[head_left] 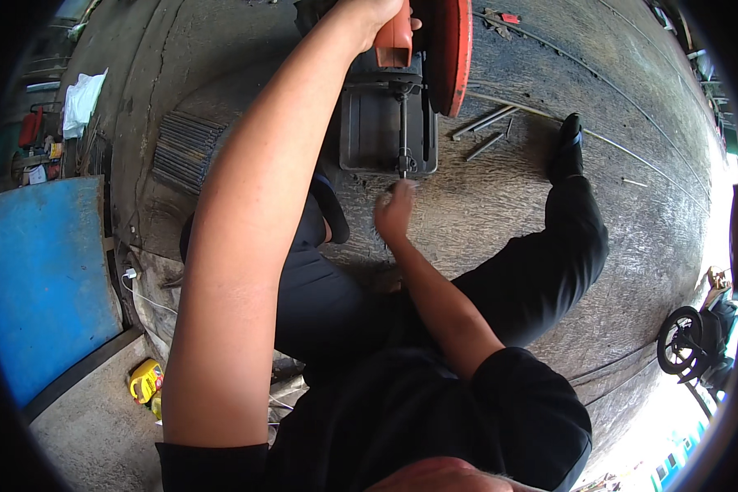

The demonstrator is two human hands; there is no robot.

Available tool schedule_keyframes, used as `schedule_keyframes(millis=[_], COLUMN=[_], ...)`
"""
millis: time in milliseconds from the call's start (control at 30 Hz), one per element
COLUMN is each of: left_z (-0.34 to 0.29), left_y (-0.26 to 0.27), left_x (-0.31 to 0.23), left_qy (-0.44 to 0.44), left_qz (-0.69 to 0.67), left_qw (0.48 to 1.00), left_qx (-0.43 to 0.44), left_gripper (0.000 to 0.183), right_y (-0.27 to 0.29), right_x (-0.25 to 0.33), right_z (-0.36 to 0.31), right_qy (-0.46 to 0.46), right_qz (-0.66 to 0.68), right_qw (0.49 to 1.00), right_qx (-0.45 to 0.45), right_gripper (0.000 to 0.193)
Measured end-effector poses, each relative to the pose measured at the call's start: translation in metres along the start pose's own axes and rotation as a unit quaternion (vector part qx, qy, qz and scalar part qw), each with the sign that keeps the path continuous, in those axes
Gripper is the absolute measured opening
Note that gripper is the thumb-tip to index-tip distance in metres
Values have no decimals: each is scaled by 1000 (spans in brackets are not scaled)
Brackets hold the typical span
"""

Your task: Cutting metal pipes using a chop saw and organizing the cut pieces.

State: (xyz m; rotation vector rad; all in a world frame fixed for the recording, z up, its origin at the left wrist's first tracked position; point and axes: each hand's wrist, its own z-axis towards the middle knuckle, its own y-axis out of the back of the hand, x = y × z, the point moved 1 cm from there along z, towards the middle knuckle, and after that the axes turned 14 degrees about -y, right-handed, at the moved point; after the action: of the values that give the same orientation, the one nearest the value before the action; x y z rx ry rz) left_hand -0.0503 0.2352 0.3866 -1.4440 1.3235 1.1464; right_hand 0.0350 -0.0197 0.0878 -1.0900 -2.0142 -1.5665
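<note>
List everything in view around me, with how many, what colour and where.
Saw: 1, red-orange with dark base, top centre
Clamp screw: 1, metallic, over the saw's base
Stacked rods: too many to count, grey, left of saw
Loose rods: several, grey, right of saw
White bag: 1, white, upper left
Panel: 1, blue, far left
Container: 1, yellow, lower left
Motorbike: 1, dark, right edge, partly visible
Left hand: 1, bare, on the saw's handle
Right hand: 1, bare, blurred, at the screw's near end
</note>
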Motion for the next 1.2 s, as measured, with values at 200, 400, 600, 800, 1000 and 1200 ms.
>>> schedule_keyframes(millis=[200,400,600,800,1000,1200], left_z=[8,-42,-37,28,70,99], left_y=[2,12,80,120,123,153], left_x=[6,79,248,334,342,374], left_qy=[-131,-361,-66,118,199,194], left_qz=[199,98,224,66,-87,-176], left_qw=[968,897,919,942,902,906], left_qx=[-81,-236,-316,-306,-373,-332], left_gripper=[36,21,19,27,33,39], right_y=[-36,9,-2,-53,-95,-121], right_x=[8,50,100,111,115,150], right_z=[-41,48,122,168,213,224], right_qy=[46,-61,-248,-366,-380,-369], right_qz=[-32,323,463,493,514,491], right_qw=[945,929,836,770,760,784], right_qx=[321,173,158,170,114,92], right_gripper=[21,14,15,17,16,20])
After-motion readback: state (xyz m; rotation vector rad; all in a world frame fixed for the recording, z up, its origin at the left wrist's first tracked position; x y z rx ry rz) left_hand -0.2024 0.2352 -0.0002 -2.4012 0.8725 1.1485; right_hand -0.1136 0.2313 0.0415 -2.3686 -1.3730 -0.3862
